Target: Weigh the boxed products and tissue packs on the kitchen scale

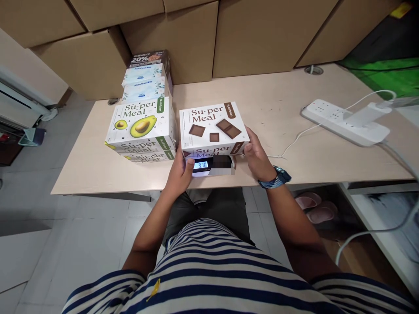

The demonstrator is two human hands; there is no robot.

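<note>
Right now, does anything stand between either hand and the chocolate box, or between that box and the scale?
Nothing visible: the left hand and right hand both touch the chocolate box. Nothing shows between it and the scale either, though the box hides much there. The avocado box stands close on its left.

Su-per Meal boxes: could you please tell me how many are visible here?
3: the chocolate box between left hand and right hand at the digital scale, the upper avocado box, and the lower box beneath it. Others may be hidden.
</note>
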